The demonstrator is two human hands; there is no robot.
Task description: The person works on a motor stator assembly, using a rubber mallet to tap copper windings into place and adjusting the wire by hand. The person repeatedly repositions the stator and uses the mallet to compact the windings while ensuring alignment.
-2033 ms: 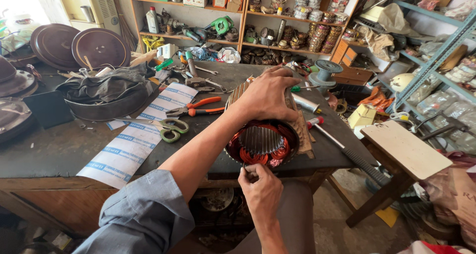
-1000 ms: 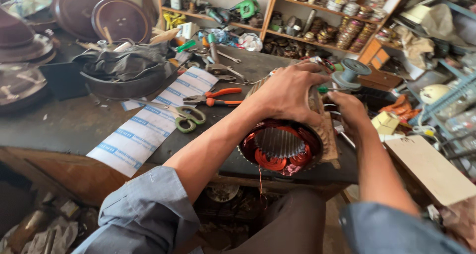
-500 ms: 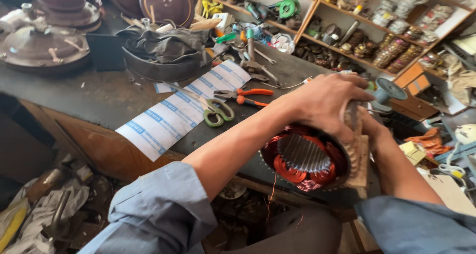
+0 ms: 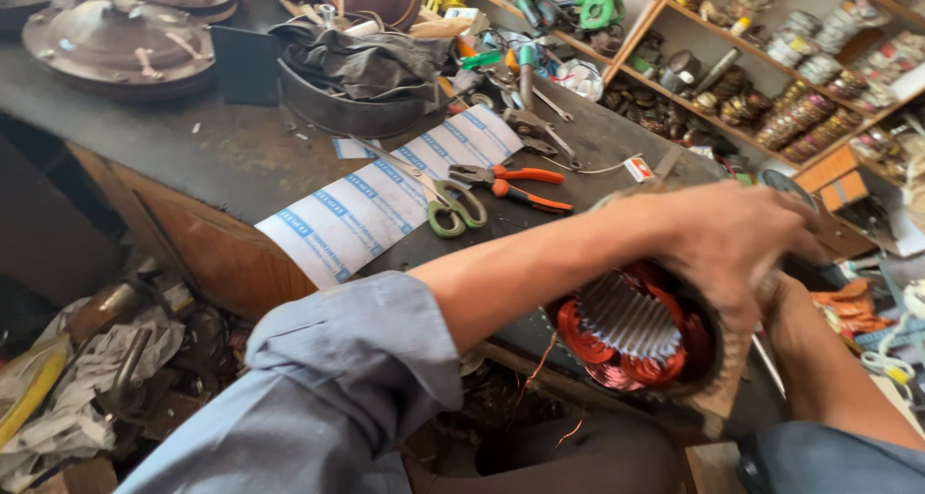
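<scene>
head view: left hand (image 4: 737, 248) grips motor stator (image 4: 631, 335) from above

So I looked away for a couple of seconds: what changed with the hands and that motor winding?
The right hand left the front of the stator, where it pinched a wire, and went behind it. The left hand stayed clamped over the top. The stator tilted a little more. Scissors and pliers lie as before.

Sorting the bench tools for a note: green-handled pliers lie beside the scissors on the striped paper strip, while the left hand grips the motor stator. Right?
Not quite: the head view shows orange-handled pliers, not green; the scissors are green-handled. The left hand does grip the stator.
</scene>
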